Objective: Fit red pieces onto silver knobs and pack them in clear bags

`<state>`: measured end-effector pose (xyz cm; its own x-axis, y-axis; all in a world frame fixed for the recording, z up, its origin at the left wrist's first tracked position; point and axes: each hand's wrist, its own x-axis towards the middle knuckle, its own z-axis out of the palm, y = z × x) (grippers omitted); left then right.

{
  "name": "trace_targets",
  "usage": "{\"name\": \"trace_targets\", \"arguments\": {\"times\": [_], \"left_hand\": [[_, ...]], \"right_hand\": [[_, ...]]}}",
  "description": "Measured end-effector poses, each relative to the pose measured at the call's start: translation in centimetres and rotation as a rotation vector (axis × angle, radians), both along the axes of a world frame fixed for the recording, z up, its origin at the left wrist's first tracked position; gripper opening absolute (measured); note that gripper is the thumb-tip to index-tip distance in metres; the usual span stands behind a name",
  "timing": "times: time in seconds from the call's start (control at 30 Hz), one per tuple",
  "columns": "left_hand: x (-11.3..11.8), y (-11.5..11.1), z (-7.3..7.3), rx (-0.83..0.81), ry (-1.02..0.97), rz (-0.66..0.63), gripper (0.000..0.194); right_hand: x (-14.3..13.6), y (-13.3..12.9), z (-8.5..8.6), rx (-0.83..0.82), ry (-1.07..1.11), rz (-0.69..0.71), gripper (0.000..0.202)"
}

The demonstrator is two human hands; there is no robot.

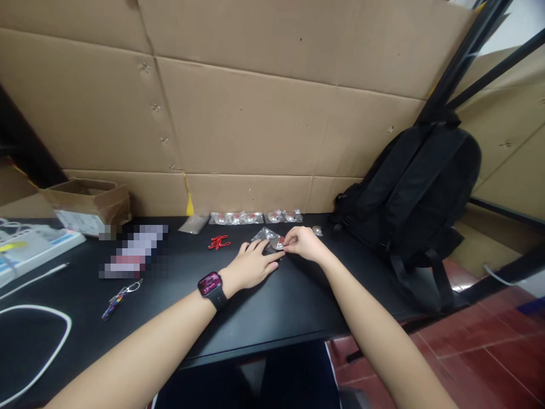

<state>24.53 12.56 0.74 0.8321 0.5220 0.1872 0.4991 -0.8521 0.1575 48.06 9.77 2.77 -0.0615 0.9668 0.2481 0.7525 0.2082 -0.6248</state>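
On the black table, my left hand [251, 264] lies flat with its fingers apart, fingertips touching a clear plastic bag [264, 233]. A dark watch is on that wrist. My right hand [303, 243] pinches a small round silver and red item [279, 244] at the bag's right end. Behind both hands, several bagged silver and red items [252, 217] stand in a row along the cardboard wall. Red cords [219, 242] lie to the left of my left hand. A small silver piece [317, 230] rests right of my right hand.
A black backpack [417, 193] stands on the right. At the left are an open cardboard box [91, 205], a keychain [121, 298], a white cable [63, 335] and a white-blue box [42, 255]. Another plastic packet [194, 224] lies by the wall.
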Motion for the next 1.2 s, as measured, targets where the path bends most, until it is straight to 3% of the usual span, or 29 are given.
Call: {"name": "trace_targets", "arguments": {"times": [0.3, 0.47, 0.77, 0.9, 1.2], "left_hand": [[-0.2, 0.3, 0.0, -0.033, -0.041, -0.004, 0.046], [-0.7, 0.8, -0.2, -0.044, -0.053, -0.03, 0.045], [-0.8, 0.8, -0.1, -0.126, -0.039, -0.031, 0.043], [-1.0, 0.8, 0.3, -0.154, -0.015, -0.068, 0.041], [-1.2, 0.4, 0.7, -0.169, 0.009, -0.067, 0.044]], "right_hand": [[-2.7, 1.3, -1.5, 0.168, -0.009, -0.073, 0.008], [-2.8, 1.2, -1.3, 0.135, 0.032, -0.022, 0.009], [-3.3, 0.8, -0.6, 0.227, -0.35, -0.226, 0.03], [-4.1, 1.0, -0.7, 0.215, -0.445, -0.3, 0.03], [-3.2, 0.5, -0.7, 0.185, -0.328, -0.199, 0.017]]}}
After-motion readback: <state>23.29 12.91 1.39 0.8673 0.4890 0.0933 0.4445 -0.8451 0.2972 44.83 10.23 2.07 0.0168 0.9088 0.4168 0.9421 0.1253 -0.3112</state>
